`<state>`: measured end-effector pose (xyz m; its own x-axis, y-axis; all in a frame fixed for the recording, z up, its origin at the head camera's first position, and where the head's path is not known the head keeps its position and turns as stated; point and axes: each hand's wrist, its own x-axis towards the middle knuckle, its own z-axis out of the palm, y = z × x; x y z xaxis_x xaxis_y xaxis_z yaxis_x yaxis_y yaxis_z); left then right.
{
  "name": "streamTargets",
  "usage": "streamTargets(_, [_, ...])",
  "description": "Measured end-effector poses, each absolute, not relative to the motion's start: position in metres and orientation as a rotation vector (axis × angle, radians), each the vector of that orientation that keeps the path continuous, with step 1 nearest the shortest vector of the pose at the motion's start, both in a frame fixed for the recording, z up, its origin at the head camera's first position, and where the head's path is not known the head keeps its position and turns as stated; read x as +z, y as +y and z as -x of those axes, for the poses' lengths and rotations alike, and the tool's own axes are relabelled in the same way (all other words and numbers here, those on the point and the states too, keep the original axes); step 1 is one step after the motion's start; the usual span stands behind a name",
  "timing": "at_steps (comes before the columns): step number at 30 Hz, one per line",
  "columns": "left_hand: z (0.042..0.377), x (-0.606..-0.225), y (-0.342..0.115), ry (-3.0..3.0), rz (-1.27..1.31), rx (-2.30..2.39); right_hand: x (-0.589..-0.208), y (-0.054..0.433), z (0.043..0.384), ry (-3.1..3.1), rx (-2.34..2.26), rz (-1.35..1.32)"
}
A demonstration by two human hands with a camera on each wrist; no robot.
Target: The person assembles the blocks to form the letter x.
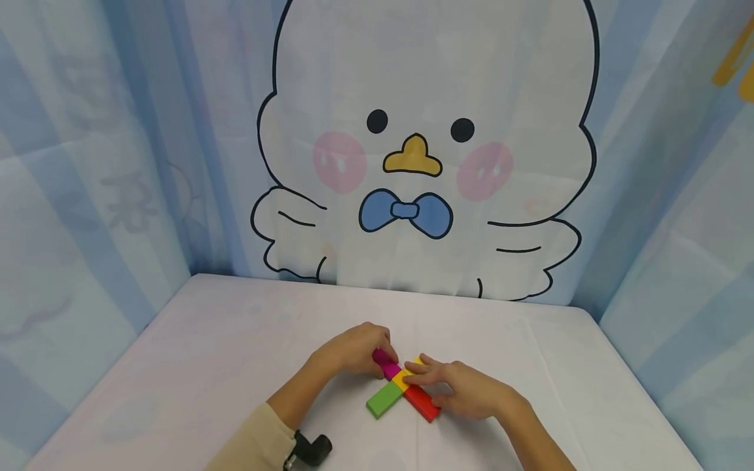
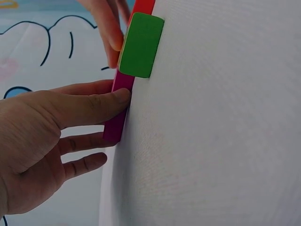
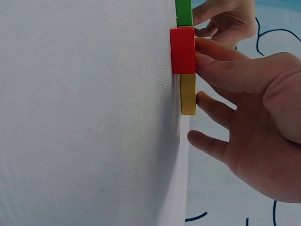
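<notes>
Four-armed cross of coloured blocks lies on the table. A magenta block (image 1: 387,366) forms its far-left arm, and my left hand (image 1: 356,350) pinches it between thumb and fingers. A green block (image 1: 384,400) points near-left, a red block (image 1: 421,403) near-right. Yellow (image 1: 400,382) shows at the centre and far right; fingers hide whether it is one block or two. My right hand (image 1: 465,389) rests over the yellow and red parts, fingers fairly straight. In the right wrist view its thumb touches the red block (image 3: 183,51), beside the yellow end (image 3: 188,94).
A white cloth covers the table (image 1: 265,333). Behind it hangs a curtain (image 1: 530,78) with a cartoon bird, and more curtain falls at both sides. A black device (image 1: 312,449) is on the left wrist at the sleeve cuff (image 1: 259,438).
</notes>
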<state>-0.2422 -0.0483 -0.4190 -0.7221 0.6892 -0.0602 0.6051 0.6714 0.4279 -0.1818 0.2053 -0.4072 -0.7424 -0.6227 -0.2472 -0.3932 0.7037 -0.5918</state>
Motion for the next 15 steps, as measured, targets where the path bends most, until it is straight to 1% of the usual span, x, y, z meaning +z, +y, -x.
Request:
streamTargets(8, [0.2421,-0.4207,-0.0497,2.675,-1.04,0.565,-0.408,0.2041,0.1826,2.49,-0.716,0.762])
streamTargets(15, [0.2404,-0.4194,-0.0503,2.675,-1.014,0.567,-0.4077,0.2055,0.1818,2.481,-0.74,0.81])
